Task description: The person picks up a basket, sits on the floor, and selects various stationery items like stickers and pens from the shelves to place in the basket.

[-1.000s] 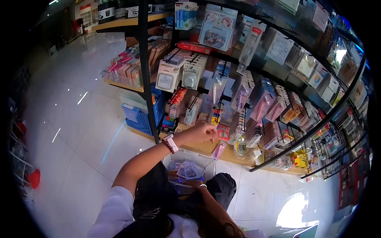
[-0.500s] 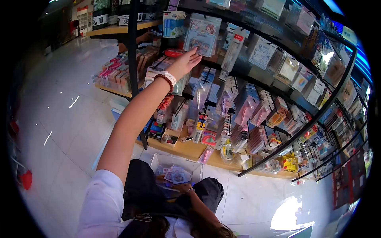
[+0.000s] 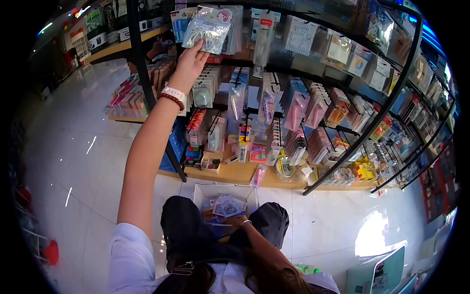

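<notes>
The white, open-topped rectangular bin [image 3: 249, 192] stands on the glossy pale tiled floor [image 3: 303, 230] between two knees in black trousers [image 3: 183, 220], and flat packets printed in pale blue, purple and orange [image 3: 228, 206] lie loosely in it. The right hand [image 3: 238, 220], with a light band at its wrist, is at the near rim of the bin, close to these packets; its fingers are partly hidden, so whether it is open or closed on anything cannot be told. The left arm, wearing a pale pink watch and a dark red bead bracelet [image 3: 172, 99], reaches well beyond the bin and above it, to its left. There the left hand [image 3: 190, 62] grips the lower edge of a clear, shiny flat packet with silvery-blue contents [image 3: 207, 35], its thumb on the front face. This packet is tilted and overlaps similar clear packets with a cartoon figure [image 3: 237, 29], which hang from the black metal display rack [image 3: 391, 98] behind the bin. Lower on the rack, nearer the bin, hang pink, blue and white carded goods [image 3: 296, 110], and a small pink packet [image 3: 258, 175] leans at the edge of the light wooden base shelf [image 3: 220, 171] just beyond the bin's far right corner.
</notes>
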Demonstrator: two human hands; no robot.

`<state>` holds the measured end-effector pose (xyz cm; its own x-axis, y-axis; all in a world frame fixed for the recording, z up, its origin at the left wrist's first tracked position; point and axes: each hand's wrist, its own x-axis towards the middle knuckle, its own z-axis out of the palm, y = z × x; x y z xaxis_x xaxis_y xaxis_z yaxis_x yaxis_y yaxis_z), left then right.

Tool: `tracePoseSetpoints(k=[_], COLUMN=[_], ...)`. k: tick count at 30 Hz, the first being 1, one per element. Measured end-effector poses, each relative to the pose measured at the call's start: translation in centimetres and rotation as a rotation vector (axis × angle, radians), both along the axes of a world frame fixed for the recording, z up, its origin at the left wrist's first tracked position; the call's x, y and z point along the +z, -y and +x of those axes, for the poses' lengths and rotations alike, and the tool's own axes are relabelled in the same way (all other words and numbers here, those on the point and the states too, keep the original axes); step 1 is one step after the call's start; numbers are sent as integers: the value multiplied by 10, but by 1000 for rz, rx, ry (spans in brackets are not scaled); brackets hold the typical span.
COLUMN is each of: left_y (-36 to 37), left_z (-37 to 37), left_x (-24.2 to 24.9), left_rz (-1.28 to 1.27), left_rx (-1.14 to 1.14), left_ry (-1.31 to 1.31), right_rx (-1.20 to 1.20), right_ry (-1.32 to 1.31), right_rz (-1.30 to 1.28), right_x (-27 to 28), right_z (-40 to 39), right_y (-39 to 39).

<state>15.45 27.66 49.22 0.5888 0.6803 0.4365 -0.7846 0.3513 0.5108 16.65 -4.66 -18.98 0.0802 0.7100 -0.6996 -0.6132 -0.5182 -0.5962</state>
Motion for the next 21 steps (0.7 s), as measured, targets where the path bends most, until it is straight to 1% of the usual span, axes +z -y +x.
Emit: tracePoseSetpoints(k=[2, 3, 5, 6, 7, 8, 9, 10, 11, 13, 14, 15, 16, 17, 18, 19, 20, 21], left_y=[7, 10, 17, 23, 29, 34, 44, 50, 57, 69, 87, 96, 103, 114, 134, 158, 175, 183], left_z=[-14, -22, -36, -45, -53, -62, -73, -83, -91, -111, -118, -117, -116, -123, -129, -132, -134, -136], left_x=[6, 11, 20, 24, 26, 23, 15, 1, -16, -68, -103, -143, -190, -230, -262, -295, -323, -355], left_rz=[13, 21, 2, 34, 60, 71, 167, 213, 247, 363, 197, 106, 160, 229, 118, 9, -141, -287], left_rx=[-5, -14, 3, -10, -23, -33, -102, -117, -139, -373, -429, -450, -528, -602, -548, -488, -471, -451], left_ry=[28, 62, 74, 115, 154, 145, 179, 177, 173, 98, 80, 25, -48, -114, -243, -367, -476, -575], right_rx=[124, 127, 227, 337, 341, 408, 406, 403, 404, 428, 440, 306, 344, 494, 503, 270, 48, 31], right_ry=[578, 581, 658, 825, 824, 1040, 953, 868, 954, 1085, 949, 827, 848, 1086, 1091, 875, 491, 495], right_rz=[-104, -98, -82, -52, -58, 115, 91, 63, 127, 80, -60, -140, -141, -61, 11, -31, -168, -142], right_x=[22, 29, 43, 36, 57, 112, 115, 116, 103, 146, 153, 80, 44, 55, 33, 7, 61, 66], right_z=[-7, -9, -9, -7, -9, -16, -18, -19, -17, -23, -21, -13, -6, -8, -3, -1, -11, -11], right_y=[1, 0, 0, -2, 1, 6, 5, 4, 2, 6, 3, -2, -3, 0, -1, -3, -5, -6])
